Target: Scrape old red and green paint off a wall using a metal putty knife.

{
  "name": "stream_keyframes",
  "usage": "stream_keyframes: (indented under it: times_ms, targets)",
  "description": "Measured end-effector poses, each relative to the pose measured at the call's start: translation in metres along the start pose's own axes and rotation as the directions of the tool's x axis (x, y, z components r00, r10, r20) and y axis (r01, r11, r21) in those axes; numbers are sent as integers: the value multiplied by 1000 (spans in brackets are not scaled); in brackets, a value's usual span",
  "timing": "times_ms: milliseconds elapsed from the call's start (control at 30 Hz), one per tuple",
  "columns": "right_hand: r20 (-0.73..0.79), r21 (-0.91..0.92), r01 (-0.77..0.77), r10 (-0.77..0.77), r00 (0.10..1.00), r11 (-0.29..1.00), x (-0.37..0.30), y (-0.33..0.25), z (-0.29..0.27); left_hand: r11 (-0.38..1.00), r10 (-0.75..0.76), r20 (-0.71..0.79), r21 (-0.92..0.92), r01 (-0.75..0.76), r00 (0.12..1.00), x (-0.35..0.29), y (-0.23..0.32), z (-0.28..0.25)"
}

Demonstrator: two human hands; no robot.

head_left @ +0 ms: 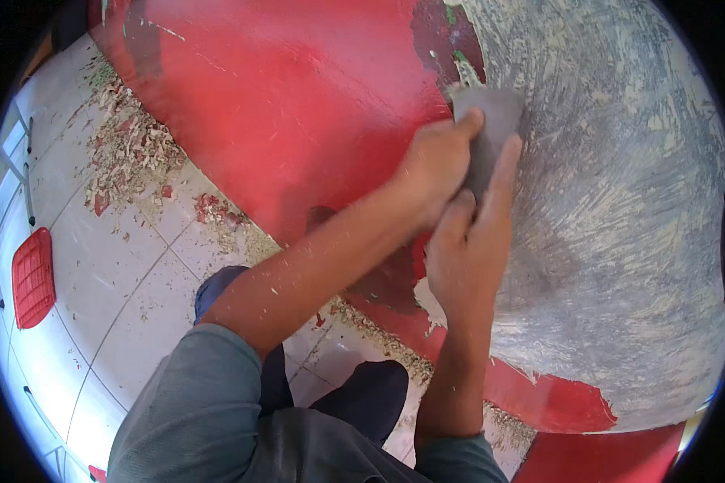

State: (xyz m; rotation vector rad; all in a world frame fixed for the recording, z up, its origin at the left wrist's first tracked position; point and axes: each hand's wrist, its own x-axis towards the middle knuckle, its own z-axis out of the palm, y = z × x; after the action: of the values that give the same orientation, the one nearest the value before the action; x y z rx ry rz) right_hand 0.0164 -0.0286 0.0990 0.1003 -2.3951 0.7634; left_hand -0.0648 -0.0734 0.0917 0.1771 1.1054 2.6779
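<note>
A flat grey scraper blade (493, 121) is gripped between my two hands, its far edge against the border of the coating on a large curved body. My left hand (441, 161) is closed on its left side, thumb along the face. From the near right, my right hand (477, 241) holds it too, a finger stretched along its right edge. Glossy red coating (298, 105) covers the left part of the curved surface. On the right lies bare grey, scratched surface (620, 193) with pale streaks. Beyond the blade is a ragged dark red patch (451, 40) with green specks.
Curled shavings (133, 149) and red flakes lie on the pale tiled floor (129, 314) along the body's edge. A red plastic chair part (34, 278) and metal legs stand at far left. A red strip (548, 398) remains along the near edge. My knees are close below.
</note>
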Motion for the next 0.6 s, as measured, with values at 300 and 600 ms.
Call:
stream_keyframes:
  times_ms: [300,600]
  targets:
    - [4,-11,138,-138,990,990,19,3,10,928,232,-66,313,-200,971,18,12,-15]
    - [-118,-14,179,-179,977,984,-10,18,4,998,26,103,-57,-20,994,-3,-17,-4]
